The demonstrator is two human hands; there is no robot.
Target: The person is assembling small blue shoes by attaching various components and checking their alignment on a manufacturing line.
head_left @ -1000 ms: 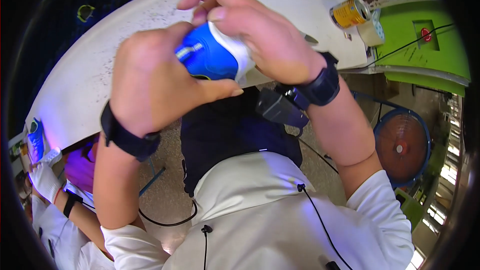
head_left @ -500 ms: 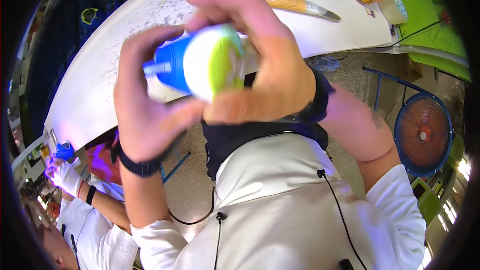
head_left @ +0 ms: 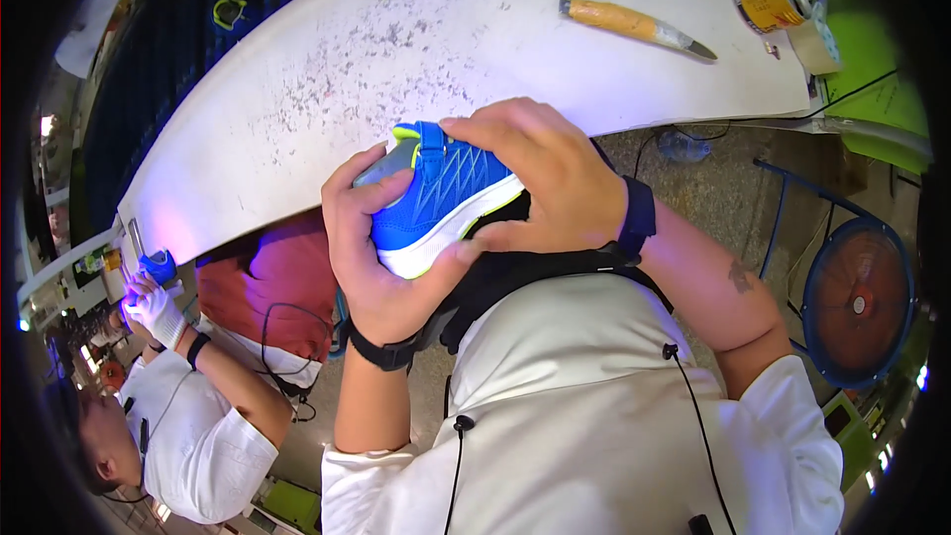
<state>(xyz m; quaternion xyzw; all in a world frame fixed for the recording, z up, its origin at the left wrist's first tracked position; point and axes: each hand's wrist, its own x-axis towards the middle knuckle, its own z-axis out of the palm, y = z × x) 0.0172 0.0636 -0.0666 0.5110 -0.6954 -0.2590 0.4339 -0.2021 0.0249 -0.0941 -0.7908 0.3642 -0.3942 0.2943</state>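
Holds blue shoe (head_left: 456,183) in both hands, by near edge of white table (head_left: 495,40). Wraps left hand (head_left: 369,263) round left end, thumb against sole; clamps right hand (head_left: 570,188) on other end, fingers on top, thumb underneath. Has tan-handled knife (head_left: 634,26) on tabletop beyond, to right, then yellow can (head_left: 768,6) near right end. Shows blue-framed fan (head_left: 842,317) off right, co-worker's gloved hand (head_left: 158,315) off left.

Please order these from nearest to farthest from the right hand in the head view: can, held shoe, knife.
1. Held shoe, touching the right hand
2. Knife, on the table beyond the hand
3. Can, right of the knife
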